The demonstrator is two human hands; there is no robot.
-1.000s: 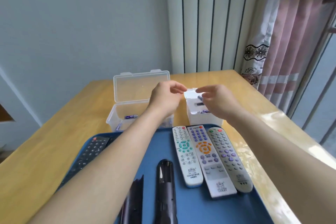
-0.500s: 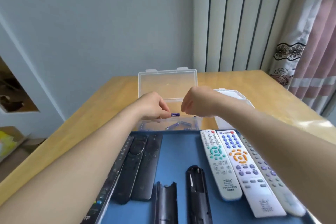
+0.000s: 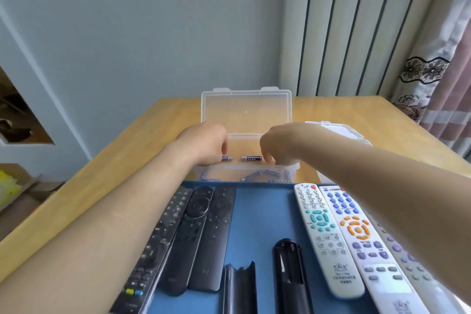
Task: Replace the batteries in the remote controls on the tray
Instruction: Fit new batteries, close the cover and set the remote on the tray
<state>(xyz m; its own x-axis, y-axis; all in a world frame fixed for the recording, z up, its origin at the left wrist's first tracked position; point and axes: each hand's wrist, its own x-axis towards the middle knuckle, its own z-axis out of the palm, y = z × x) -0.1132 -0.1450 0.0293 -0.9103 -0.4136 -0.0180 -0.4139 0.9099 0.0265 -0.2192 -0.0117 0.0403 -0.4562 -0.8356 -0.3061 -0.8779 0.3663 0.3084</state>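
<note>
The hands have drawn apart since 0.5 s ago: then they met over 1 battery above the box, and now each carries its own. The left hand [image 3: 206, 144] has its fingers curled round the left battery [image 3: 226, 158], with only the tip showing. The right hand [image 3: 277, 146] pinches the right battery [image 3: 251, 158] by its far end, fingers narrow. Both batteries hang level, end to end with a gap between them, just above the clear box [image 3: 246, 115]. Its lid stands open and more spare batteries [image 3: 257, 174] lie inside. A second white box [image 3: 336, 130] sits beside it on the table [image 3: 153, 150].

On the blue tray [image 3: 257, 216], 1 open remote [image 3: 290, 270] lies face down with its battery bay bare, its cover [image 3: 239, 288] just beside it. That looks like the remote in hand: emptied, with the 2 fresh cells picked but not yet fitted. Fitting them and closing the cover remain.

The 3 black remotes [image 3: 193, 234] to the left and the 3 pale remotes [image 3: 356, 232] to the right lie face up. I cannot tell whether any has been done, so the job appears early or midway at best.
</note>
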